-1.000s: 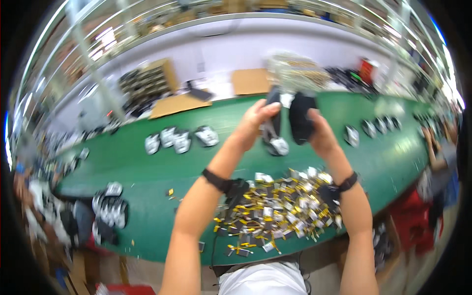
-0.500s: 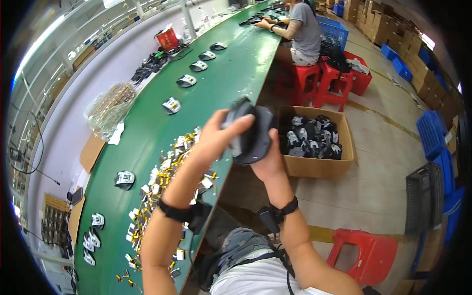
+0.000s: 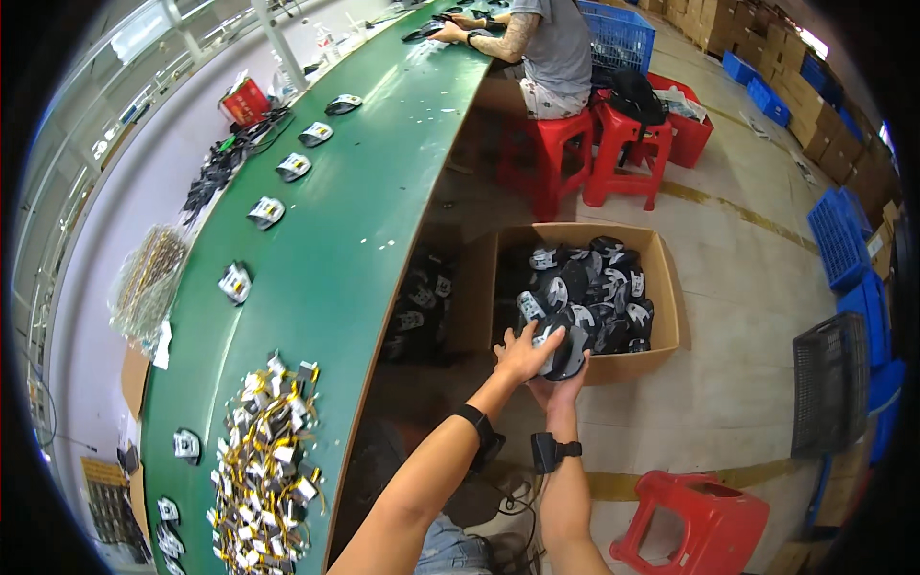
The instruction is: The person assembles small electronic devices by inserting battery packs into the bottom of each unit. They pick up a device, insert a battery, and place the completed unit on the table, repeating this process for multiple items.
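My left hand point(image 3: 525, 355) and my right hand point(image 3: 560, 387) are together at the near edge of the cardboard box point(image 3: 632, 366). Between them is a rounded black-and-grey plastic housing point(image 3: 567, 353); my left fingers press on it from the left and top, while my right hand cups it from below. The exact kind of device is unclear. Inside the box lie several similar black housings point(image 3: 613, 287) with pale grey parts, heaped loosely. One with a pale face point(image 3: 530, 307) sits just beyond my left fingers.
On the green table point(image 3: 316, 230) are a pile of small wired parts point(image 3: 264, 470) and a spaced row of housings point(image 3: 266, 212). A co-worker point(image 3: 546, 57) sits at its far end by red stools point(image 3: 628, 144). Another red stool point(image 3: 695, 527) stands near right.
Both hands have moved down and right with the housing, from above the table edge to the box. The view has shifted too, so the table appears farther left.
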Motion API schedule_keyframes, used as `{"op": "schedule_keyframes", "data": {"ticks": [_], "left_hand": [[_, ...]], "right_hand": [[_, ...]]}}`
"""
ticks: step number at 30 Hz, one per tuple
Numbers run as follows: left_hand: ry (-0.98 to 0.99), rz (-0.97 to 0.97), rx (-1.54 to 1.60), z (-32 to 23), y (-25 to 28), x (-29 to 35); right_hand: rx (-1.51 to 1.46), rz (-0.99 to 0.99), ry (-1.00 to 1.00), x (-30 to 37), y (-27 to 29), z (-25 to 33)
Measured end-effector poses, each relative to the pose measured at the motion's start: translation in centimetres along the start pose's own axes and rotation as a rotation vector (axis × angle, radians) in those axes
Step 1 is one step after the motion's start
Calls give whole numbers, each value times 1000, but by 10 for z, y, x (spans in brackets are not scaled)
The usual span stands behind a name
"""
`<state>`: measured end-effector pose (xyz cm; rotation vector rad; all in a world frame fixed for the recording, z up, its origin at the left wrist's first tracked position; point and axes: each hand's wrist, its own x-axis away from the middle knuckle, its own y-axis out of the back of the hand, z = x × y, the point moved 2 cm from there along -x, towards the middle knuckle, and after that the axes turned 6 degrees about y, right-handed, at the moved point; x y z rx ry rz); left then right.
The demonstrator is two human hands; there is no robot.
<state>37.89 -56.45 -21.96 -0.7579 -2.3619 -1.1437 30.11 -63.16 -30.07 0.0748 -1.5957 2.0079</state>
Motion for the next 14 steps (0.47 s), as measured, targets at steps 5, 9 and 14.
{"op": "schedule_keyframes", "data": {"ticks": [5, 9, 14], "left_hand": [[-163, 200, -61, -27, -25, -60], [-376, 395, 81, -34, -30, -73], [-407, 448, 60, -13, -25, -59]], "right_hand": [[-84, -43, 120, -61, 26, 35], [39, -95, 241, -96, 53, 63], [-240, -278, 87, -142, 84, 83]]}}
